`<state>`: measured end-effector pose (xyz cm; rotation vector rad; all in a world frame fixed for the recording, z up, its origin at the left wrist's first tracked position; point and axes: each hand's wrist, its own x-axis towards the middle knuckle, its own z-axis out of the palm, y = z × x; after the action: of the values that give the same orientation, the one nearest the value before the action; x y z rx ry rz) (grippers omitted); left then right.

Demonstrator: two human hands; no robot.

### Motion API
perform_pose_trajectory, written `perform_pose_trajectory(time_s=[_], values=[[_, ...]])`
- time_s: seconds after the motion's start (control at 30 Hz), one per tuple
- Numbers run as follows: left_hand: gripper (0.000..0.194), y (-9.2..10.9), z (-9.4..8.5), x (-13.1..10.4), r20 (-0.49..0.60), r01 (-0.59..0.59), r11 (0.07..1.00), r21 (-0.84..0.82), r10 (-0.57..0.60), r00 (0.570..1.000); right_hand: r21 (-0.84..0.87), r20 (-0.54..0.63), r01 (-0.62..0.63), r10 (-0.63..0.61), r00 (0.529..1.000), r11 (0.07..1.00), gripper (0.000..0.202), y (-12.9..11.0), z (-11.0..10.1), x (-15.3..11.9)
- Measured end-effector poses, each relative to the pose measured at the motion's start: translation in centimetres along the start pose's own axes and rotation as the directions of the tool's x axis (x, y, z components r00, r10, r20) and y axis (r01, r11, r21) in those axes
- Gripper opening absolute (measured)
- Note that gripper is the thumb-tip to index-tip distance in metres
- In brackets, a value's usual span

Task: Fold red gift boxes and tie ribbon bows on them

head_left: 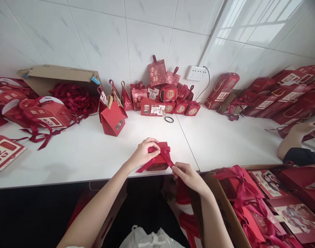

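Note:
A small red gift box sits near the front edge of the white table. A red ribbon lies over its top, tied in a bow. My left hand is closed at the bow's left side, thumb and fingers pinching a ribbon loop. The right hand pinches a ribbon tail at the box's lower right corner. One more tail hangs loose to the left of the box, under my left hand. Part of the bow is hidden behind my left fingers.
Red gift boxes stack along the tiled wall. A cardboard box holds ribbon at back left; another carton with ribboned boxes stands at right. A black hair tie lies behind my work. Another person's hand is at far right.

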<state>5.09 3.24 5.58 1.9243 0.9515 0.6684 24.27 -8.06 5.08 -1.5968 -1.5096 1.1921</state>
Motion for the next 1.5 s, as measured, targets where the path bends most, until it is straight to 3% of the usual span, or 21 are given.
perform_pose_trajectory(time_s=[0.1, 0.17, 0.23, 0.3, 0.43, 0.6, 0.83, 1.1, 1.37, 1.5], values=[[0.022, -0.1, -0.4, -0.3, -0.067, -0.01, 0.997, -0.073, 0.005, 0.998, -0.017, 0.069, -0.017, 0.018, 0.997, 1.0, 0.038, 0.7, -2.0, -0.7], [0.029, -0.4, -0.7, -0.4, -0.187, 0.02, 0.994, -0.105, -0.039, 0.982, 0.007, -0.072, -0.035, 0.035, 0.997, 0.999, 0.046, 1.0, -3.1, -0.3], [0.026, -0.7, -0.8, -0.5, -0.302, 0.116, 0.99, -0.085, -0.136, 0.943, 0.023, -0.293, -0.037, 0.042, 0.955, 0.999, 0.053, 0.8, -3.4, 1.0], [0.03, -0.9, -0.8, -0.7, -0.33, 0.242, 0.969, -0.043, -0.242, 0.912, -0.007, -0.405, -0.033, 0.027, 0.914, 0.999, 0.056, 0.1, -3.0, 2.8], [0.047, -0.8, -0.4, -1.2, -0.267, 0.348, 0.937, -0.031, -0.343, 0.901, -0.086, -0.343, -0.044, 0.012, 0.939, 0.995, 0.056, -1.9, -0.6, 6.2], [0.041, -1.0, 0.7, -2.0, -0.289, 0.281, 0.946, -0.162, -0.318, 0.903, -0.089, -0.327, 0.031, -0.058, 0.943, 0.996, 0.051, -1.8, 1.3, 7.0], [0.04, -1.8, 2.2, -2.4, -0.319, 0.174, 0.921, -0.349, -0.292, 0.902, 0.197, -0.358, 0.183, -0.103, 0.928, 0.963, 0.046, 0.8, 2.2, 6.3], [0.037, -1.9, 3.0, -2.5, -0.357, 0.126, 0.916, -0.38, -0.271, 0.894, 0.366, -0.423, 0.294, -0.124, 0.898, 0.883, 0.046, 2.3, 3.2, 6.6], [0.038, -2.0, 3.2, -2.8, -0.345, 0.142, 0.893, -0.428, -0.307, 0.887, 0.656, -0.357, 0.225, 0.033, 0.934, 0.72, 0.044, 3.6, 4.6, 6.6], [0.042, -2.3, 2.6, -2.8, -0.255, 0.203, 0.851, -0.484, -0.359, 0.898, 0.647, -0.223, 0.113, 0.046, 0.974, 0.754, 0.045, 4.1, 3.1, 6.2]])
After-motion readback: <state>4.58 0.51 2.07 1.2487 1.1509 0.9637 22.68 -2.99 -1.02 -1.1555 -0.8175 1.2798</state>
